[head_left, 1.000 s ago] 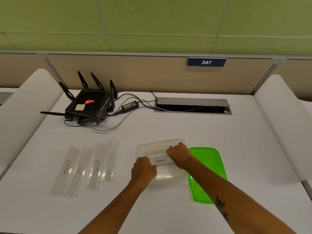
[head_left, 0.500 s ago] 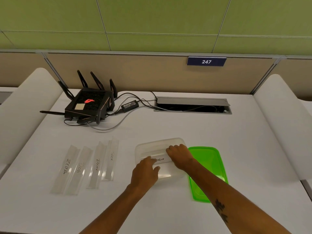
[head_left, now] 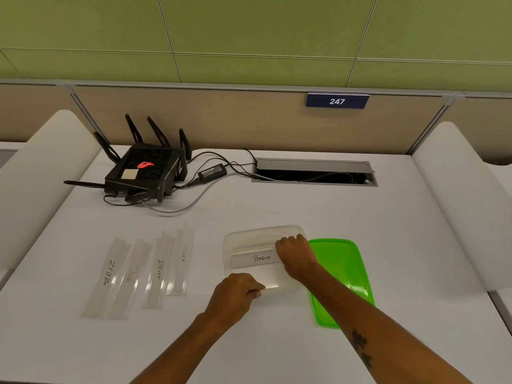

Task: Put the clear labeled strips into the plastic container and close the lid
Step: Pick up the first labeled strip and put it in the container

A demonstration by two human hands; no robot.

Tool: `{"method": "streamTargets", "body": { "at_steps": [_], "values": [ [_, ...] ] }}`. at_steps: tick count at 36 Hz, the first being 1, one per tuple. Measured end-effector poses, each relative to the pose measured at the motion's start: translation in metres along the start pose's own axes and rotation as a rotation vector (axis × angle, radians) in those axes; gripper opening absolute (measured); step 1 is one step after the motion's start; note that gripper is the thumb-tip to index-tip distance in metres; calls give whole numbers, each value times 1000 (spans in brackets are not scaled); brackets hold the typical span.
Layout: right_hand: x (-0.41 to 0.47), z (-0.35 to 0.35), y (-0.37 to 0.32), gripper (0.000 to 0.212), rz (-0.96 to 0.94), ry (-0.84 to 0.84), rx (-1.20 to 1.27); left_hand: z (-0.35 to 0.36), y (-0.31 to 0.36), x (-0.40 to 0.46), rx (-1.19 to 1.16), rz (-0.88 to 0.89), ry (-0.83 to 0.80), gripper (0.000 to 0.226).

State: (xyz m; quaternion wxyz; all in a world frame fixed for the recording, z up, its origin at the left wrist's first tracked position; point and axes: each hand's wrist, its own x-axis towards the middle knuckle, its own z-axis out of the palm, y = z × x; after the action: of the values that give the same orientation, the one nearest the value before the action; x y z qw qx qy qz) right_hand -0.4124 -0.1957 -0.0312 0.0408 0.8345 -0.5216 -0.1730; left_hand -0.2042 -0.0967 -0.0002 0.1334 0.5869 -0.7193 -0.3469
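Your right hand [head_left: 296, 257] curls on the PENGUIN strip [head_left: 256, 259] inside the container [head_left: 235, 239]; left hand [head_left: 235, 293] pinches its near rim; green lid [head_left: 342, 273] at 3 o'clock; four strips [head_left: 138, 273] at 9 o'clock on the counter [head_left: 304, 212].

Your arms are bare, no sleeves in view, nothing worn on either wrist. Left hand [head_left: 235, 295]: no ring or glove seen. Right hand [head_left: 296, 256]: same, bare, no jewelry visible. Right forearm has a dark tattoo [head_left: 361, 349] on the upper side, two blotchy shapes in a row, detail too small to read.
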Motion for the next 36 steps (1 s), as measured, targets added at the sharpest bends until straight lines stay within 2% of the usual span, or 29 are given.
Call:
{"method": "streamTargets", "body": {
  "at_steps": [12, 18, 22, 24, 27, 32, 36],
  "values": [
    [-14, -20, -14, 31, 73, -50, 2, -4, -11, -6, -33, 50, 32, 23],
    [-14, -54, -28, 23, 150, 27, 126, -23, -26, -12, -185, 115, 232, 25],
    [-14, -86, -44, 22, 194, 243, 237, -50, -39, -15, -180, 173, 482, 12],
    [-13, -100, -55, 18, 203, 340, 298, -63, -57, -15, -152, 122, 561, 11],
    [-13, -115, -75, 19, 210, 416, 411, -75, -89, -11, -137, -22, 582, 18],
    [-19, -119, -118, 31, 167, 442, 655, -87, -119, -2, -99, -277, 440, 50],
    [-27, -115, -152, 39, 127, 405, 736, -88, -133, 5, -159, -377, 374, 59]
  ]
}}
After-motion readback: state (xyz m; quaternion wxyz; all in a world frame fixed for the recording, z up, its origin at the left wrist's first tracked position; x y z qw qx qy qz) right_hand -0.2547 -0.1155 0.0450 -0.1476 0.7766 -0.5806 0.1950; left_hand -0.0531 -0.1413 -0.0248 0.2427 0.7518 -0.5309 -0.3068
